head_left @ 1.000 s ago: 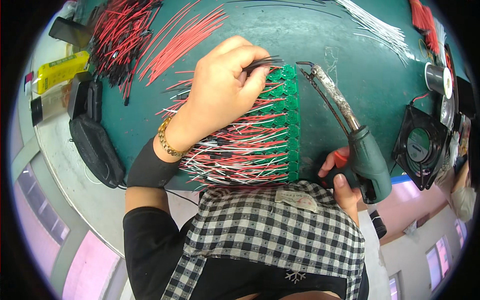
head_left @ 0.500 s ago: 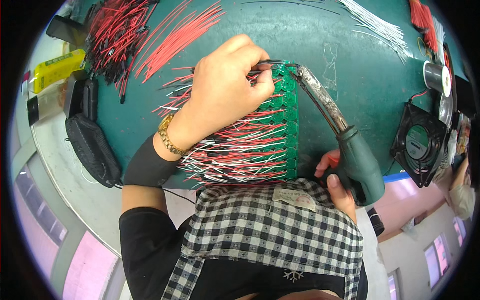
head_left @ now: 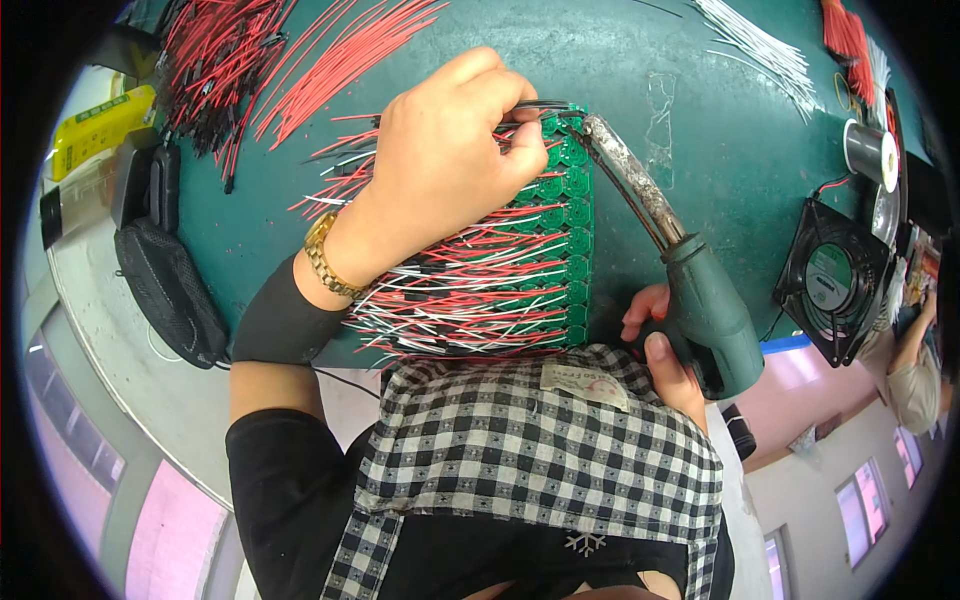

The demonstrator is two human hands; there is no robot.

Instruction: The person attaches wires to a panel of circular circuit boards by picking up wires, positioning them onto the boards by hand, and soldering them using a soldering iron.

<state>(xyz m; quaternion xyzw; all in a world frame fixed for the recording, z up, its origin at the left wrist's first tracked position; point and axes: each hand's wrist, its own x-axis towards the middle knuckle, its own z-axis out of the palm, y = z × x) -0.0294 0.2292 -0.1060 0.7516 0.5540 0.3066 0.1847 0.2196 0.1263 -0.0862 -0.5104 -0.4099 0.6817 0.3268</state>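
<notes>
My left hand (head_left: pixel 455 140) is closed in a pinch on black wires (head_left: pixel 545 104), whose ends reach the far end of a green circuit board panel (head_left: pixel 577 240). Rows of red and white wires (head_left: pixel 470 290) fan out leftward from the panel, partly under my left wrist. My right hand (head_left: pixel 665 350) grips the dark green handle of a soldering gun (head_left: pixel 712 310). Its long, worn metal barrel (head_left: pixel 630 165) points up and left, with the tip at the panel's far right corner, close to the black wire ends. Whether the tip touches them I cannot tell.
Red wires (head_left: pixel 350 65) and a red-and-black wire bundle (head_left: pixel 215 75) lie at the far left, white wires (head_left: pixel 755 50) at the far right. A solder spool (head_left: pixel 870 155) and a black fan (head_left: pixel 832 280) stand right. A black pouch (head_left: pixel 170 295) sits left. Another person's arm (head_left: pixel 912 345) shows at the right edge.
The whole view has shifted slightly. Both hands keep their grips, and the soldering tip stays at the panel's far corner by the black wires.
</notes>
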